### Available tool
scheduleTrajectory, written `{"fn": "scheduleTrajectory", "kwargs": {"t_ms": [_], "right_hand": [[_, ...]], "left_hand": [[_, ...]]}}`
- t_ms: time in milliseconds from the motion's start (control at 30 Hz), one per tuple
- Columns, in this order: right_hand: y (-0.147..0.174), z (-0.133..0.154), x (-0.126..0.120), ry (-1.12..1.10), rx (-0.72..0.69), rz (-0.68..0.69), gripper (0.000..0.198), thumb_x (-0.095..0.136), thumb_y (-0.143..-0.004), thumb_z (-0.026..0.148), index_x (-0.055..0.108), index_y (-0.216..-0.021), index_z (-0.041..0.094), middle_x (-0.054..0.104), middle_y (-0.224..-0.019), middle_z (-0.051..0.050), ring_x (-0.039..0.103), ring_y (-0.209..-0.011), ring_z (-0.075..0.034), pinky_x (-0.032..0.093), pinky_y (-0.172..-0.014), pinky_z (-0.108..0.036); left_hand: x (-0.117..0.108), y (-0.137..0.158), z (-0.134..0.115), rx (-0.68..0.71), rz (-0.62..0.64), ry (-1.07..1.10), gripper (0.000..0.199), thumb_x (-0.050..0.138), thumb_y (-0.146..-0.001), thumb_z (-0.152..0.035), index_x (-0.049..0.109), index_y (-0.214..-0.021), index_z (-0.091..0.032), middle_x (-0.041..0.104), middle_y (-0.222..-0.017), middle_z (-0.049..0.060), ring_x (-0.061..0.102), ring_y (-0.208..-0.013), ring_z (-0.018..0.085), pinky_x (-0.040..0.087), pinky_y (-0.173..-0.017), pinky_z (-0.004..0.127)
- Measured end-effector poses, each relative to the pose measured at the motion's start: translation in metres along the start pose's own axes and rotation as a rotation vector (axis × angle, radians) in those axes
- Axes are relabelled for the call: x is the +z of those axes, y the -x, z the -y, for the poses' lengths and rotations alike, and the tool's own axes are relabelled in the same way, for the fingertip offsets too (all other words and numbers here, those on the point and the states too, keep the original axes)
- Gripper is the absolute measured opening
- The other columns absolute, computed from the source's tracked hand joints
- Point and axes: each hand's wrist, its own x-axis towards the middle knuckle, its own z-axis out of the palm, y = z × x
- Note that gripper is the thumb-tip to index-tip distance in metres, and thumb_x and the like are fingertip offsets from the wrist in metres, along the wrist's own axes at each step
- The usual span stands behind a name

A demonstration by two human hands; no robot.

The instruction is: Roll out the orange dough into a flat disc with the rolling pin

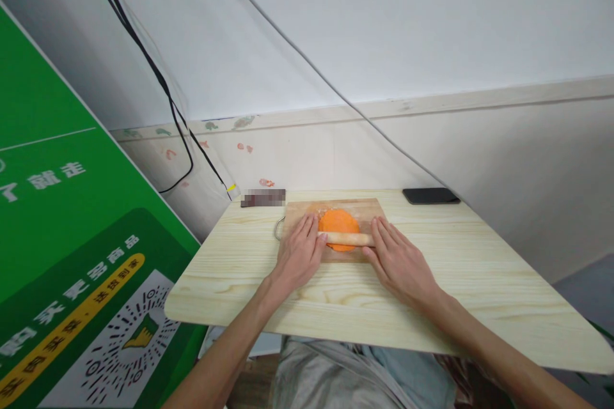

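Hands: two, both bare and both working at one rolling pin.
Left hand: its fingers are stretching forward over the pin's left end and grasping it loosely, the thumb lying along the near side.
Right hand: its fingers are covering the pin's right end in the same loose grasp.
Dough: one flat, round orange piece, lying on the board between the two hands; the pin is resting across its nearer half.
Board: one wooden board, lying under the dough; one metal ring is sticking out at its left edge.
Counter: one pale wooden counter, carrying the board near its far edge.
Phone: one black phone, lying at the far edge, right of the board.
Blurred item: one, lying just left of the board's far corner; its details are not showing.
Grey cable: one, running slantwise before the wall.
Sign: one green sign, standing at the left.
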Motion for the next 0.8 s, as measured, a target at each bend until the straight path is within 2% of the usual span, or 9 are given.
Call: {"fn": "scheduleTrajectory", "kwargs": {"t_ms": [167,367,467,600,700,800], "right_hand": [[-0.011,-0.004,0.003,0.019,0.014,0.012,0.079,0.028,-0.113,0.053,0.041,-0.166,-0.004,0.05,-0.165,-0.028,0.044,-0.159,-0.035,0.041,-0.13,-0.052],[-0.065,-0.025,0.017,0.028,0.028,0.081,0.078,0.015,-0.115,0.048,0.051,-0.158,-0.005,0.059,-0.158,-0.027,0.049,-0.156,-0.034,0.042,-0.127,-0.049],[-0.094,-0.037,0.026,0.049,0.059,0.127,0.074,0.015,-0.116,0.046,0.057,-0.152,-0.003,0.064,-0.153,-0.027,0.056,-0.15,-0.032,0.042,-0.126,-0.046],[-0.121,-0.048,0.031,0.125,-0.025,0.2,0.069,0.011,-0.117,0.038,0.067,-0.139,0.005,0.072,-0.143,-0.023,0.065,-0.138,-0.03,0.045,-0.121,-0.045],[-0.122,-0.047,0.028,0.161,-0.093,0.227,0.064,0.012,-0.116,0.03,0.067,-0.138,0.006,0.073,-0.14,-0.022,0.066,-0.136,-0.029,0.045,-0.121,-0.045],[-0.104,-0.038,0.019,0.12,-0.077,0.199,0.062,0.016,-0.117,0.033,0.068,-0.139,0.009,0.072,-0.142,-0.021,0.065,-0.138,-0.029,0.048,-0.12,-0.044]], "left_hand": [[0.008,-0.009,0.005,-0.004,0.017,-0.04,0.063,0.025,-0.115,-0.043,0.048,-0.162,-0.007,0.049,-0.169,0.02,0.039,-0.164,0.029,0.035,-0.137,0.049],[0.019,-0.056,0.024,0.004,0.112,-0.114,0.061,0.022,-0.116,-0.04,0.055,-0.153,-0.004,0.054,-0.165,0.022,0.04,-0.163,0.03,0.031,-0.137,0.049],[0.024,-0.085,0.034,-0.075,0.171,-0.102,0.061,0.018,-0.116,-0.043,0.061,-0.144,-0.011,0.063,-0.157,0.019,0.041,-0.162,0.032,0.035,-0.133,0.054],[0.029,-0.112,0.044,-0.188,0.246,-0.059,0.061,0.02,-0.116,-0.044,0.058,-0.147,-0.008,0.055,-0.164,0.021,0.036,-0.164,0.036,0.032,-0.133,0.057],[0.032,-0.114,0.047,-0.173,0.268,-0.073,0.057,0.024,-0.115,-0.039,0.058,-0.146,-0.007,0.055,-0.164,0.022,0.037,-0.163,0.036,0.033,-0.132,0.057],[0.029,-0.099,0.044,-0.064,0.22,-0.134,0.052,0.025,-0.115,-0.034,0.064,-0.14,-0.011,0.059,-0.16,0.019,0.039,-0.162,0.035,0.035,-0.131,0.057]]}}
